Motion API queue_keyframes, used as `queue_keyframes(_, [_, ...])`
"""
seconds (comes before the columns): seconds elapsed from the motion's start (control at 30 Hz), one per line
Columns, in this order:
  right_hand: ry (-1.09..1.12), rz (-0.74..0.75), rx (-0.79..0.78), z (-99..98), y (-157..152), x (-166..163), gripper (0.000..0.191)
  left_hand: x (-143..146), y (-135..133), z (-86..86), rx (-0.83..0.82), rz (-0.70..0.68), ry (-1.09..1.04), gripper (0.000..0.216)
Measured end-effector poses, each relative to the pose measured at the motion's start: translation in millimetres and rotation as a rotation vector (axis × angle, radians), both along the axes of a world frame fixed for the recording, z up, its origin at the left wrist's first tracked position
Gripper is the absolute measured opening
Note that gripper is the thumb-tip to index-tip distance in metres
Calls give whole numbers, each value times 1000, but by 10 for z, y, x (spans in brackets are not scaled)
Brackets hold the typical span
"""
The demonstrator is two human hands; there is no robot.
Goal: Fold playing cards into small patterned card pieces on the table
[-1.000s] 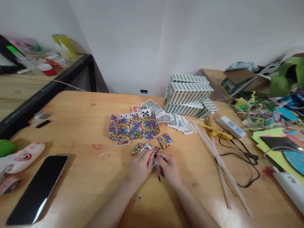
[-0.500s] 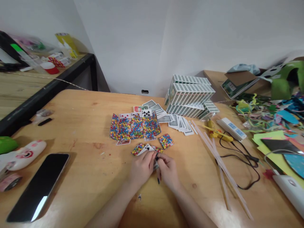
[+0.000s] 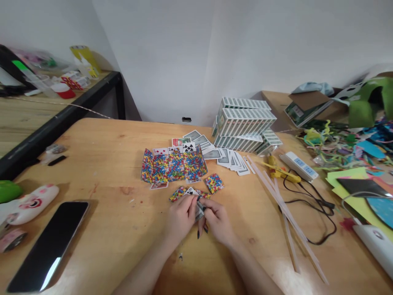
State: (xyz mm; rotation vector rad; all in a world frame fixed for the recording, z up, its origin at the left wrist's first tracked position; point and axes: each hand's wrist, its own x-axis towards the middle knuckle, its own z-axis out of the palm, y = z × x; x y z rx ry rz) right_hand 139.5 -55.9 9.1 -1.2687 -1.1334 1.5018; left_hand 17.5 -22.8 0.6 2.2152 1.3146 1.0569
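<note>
My left hand and my right hand are close together near the table's middle, both closed on a playing card whose grey patterned back shows between them. The card looks folded or bent. Just beyond, a white card face with a spade pokes out; whether it is the same card is hidden. Multicoloured patterned pieces lie beside it, partly behind my fingers. To their right is a small multicoloured square. Farther back stands a multicoloured panel with angled sides and playing cards along its top.
Loose playing cards fan out behind. Boxes are stacked against the wall. On the right lie clear glue sticks, a yellow glue gun, a power strip and cables. A phone lies at left.
Both hands have turned slightly on the card, showing more of its grey back. Fingers of my right hand now point downward below it. Other things on the table stay put.
</note>
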Motion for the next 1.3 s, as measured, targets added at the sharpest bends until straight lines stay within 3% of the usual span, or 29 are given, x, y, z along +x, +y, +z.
queue_keyframes(0.23, [12, 2, 74, 4, -5, -25, 28, -56, 36, -77, -24, 159, -82, 22])
queue_keyframes(0.47, [117, -117, 38, 11, 14, -1, 27, -35, 0, -66, -74, 48, -139, 23])
queue_keyframes(0.6, [-16, -198, 90, -37, 30, 31, 26, -16, 11, -10, -82, -33, -136, 22])
queue_keyframes(0.9, [-508, -299, 466, -99, -9, 156, 20, -23, -5, 24, 56, -47, -139, 17])
queue_keyframes(1.3, [-602, -307, 517, -43, -8, 163, 13, -13, -67, 43, 124, -20, -93, 21])
